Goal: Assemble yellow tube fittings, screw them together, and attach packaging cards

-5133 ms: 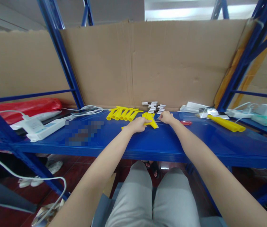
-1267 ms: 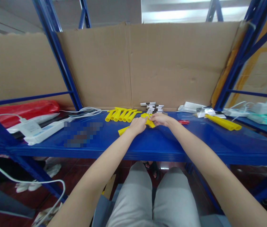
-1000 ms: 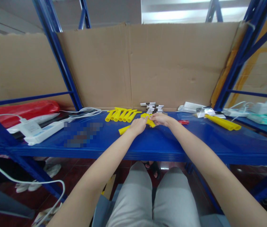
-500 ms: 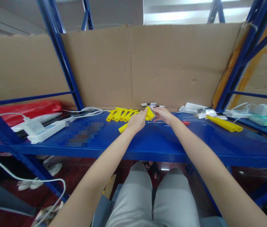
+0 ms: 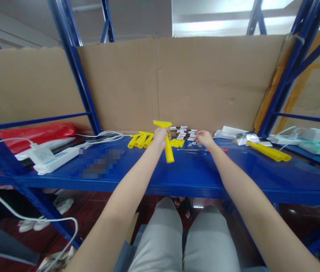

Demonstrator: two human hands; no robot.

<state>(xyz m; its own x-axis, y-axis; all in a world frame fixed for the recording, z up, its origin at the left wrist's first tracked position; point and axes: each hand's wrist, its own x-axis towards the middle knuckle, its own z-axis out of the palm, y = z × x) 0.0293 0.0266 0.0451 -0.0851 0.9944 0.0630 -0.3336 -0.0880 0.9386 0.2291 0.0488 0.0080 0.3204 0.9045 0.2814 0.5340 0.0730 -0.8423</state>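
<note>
Brown cardboard [image 5: 194, 79] backs the blue bench [image 5: 205, 173]; lettering on the white adapter [image 5: 43, 151] is too small to read. Since the earlier frame, the two hands have parted. The left hand [image 5: 160, 136] has its grip closed around the yellow T-shaped tool [image 5: 169, 153], crosspiece beyond the fingers, tube end nearer. Whether the right hand [image 5: 204, 138], near white-and-brown pieces [image 5: 186, 133], holds anything, I cannot tell.
</note>
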